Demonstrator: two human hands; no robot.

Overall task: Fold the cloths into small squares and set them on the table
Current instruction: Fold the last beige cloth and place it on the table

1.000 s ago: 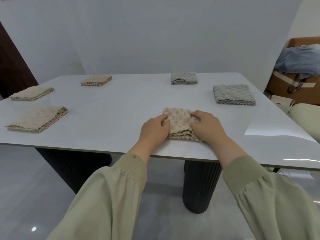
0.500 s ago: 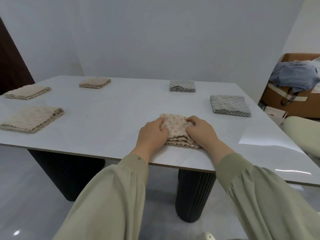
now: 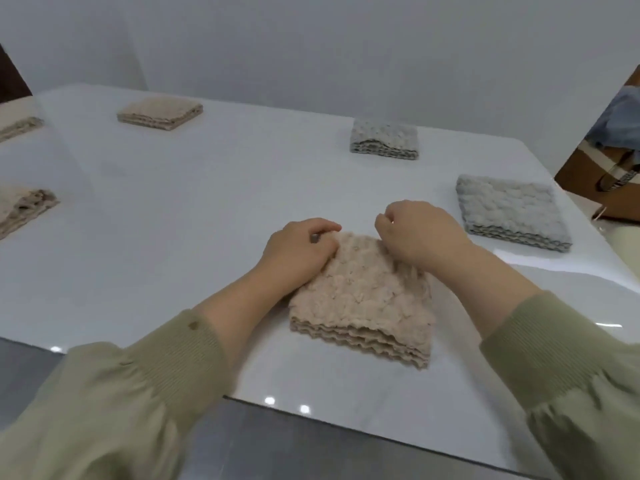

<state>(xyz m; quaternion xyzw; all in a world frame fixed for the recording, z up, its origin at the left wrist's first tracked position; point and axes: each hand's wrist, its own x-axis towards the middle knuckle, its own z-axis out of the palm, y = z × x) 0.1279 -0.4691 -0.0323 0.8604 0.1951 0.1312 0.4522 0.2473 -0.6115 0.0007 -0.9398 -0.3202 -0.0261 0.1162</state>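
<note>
**Head view: both hands curled on the far corners of a folded beige cloth**

The folded beige cloth (image 3: 363,299) lies flat on the white table (image 3: 207,220) at the centre of the frame, close to the table's near edge. Its stacked, wavy layers show along the near side. The left hand (image 3: 298,251) sits at the cloth's far left corner with its fingers curled in and gripping the edge there. The right hand (image 3: 419,233) covers the far right corner, fingers bent tightly over the fabric; its fingertips are hidden beneath the hand. Both forearms come out of olive green sleeves (image 3: 138,393) at the bottom of the frame.

Other folded squares lie well apart on the table:
- a grey cloth (image 3: 509,213) at the right, near the right hand
- a smaller grey cloth (image 3: 384,138) above centre
- a beige cloth (image 3: 161,112) at the upper left
- two more beige ones cut off by the left edge (image 3: 24,209) (image 3: 17,123)

A cardboard box (image 3: 588,174) stands at the right edge.
</note>
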